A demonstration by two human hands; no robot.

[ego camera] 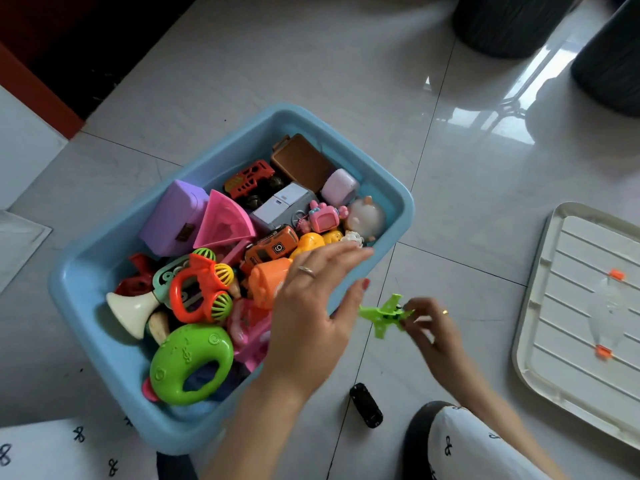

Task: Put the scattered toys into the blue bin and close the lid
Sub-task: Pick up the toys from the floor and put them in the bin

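Blue bin (394, 199) sits on the tiled floor (311, 64), lid off and packed with toys: a purple box (173, 216), a pink wedge (223, 221), a red truck (251, 178), a brown case (301, 159), an orange car (272, 247), an orange rattle (201, 289), a white horn (130, 311) and a green ring-shaped toy (188, 362) near its closest corner. The left hand (311, 306) hovers over the bin's right-hand rim with fingers straight and spread, released and holding nothing, a ring on one finger. The right hand (434, 327) is just beside the bin, over the floor, pinching a small green toy plane (386, 315) between its fingertips. A small black toy (365, 405) lies on the floor near the bin's right side, below the plane. The white ribbed lid (585, 306) with orange clips lies flat on the floor well apart to the right. Two dark round objects (512, 22) stand at the far edge of the floor.
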